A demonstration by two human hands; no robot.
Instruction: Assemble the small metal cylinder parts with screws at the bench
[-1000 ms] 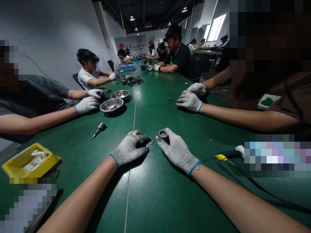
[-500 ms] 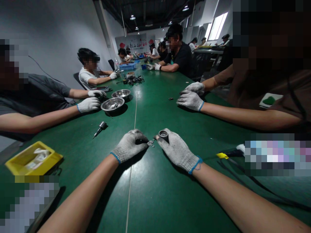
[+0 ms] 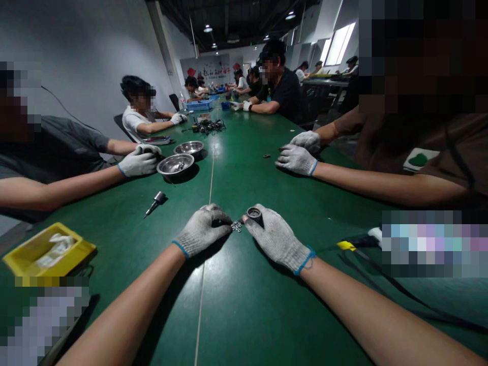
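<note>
- Head view: our right hand (image 3: 276, 236) clamped a round part (image 3: 254, 213) just above the worktop (image 3: 236, 305); our left hand (image 3: 202, 231) curled over the washers (image 3: 236, 226) beside it, its grip on one unclear.
- We judged the work early: washers lay loose, none seen fitted.
- The long worktop carried bowls (image 3: 175, 164) and a tray (image 3: 46, 249); co-workers (image 3: 139, 162) lined the hall.

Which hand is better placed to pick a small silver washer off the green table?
Left, probably: the left hand rests with fingertips beside the small silver washers, while the right hand is occupied gripping a dark round metal part.
</note>
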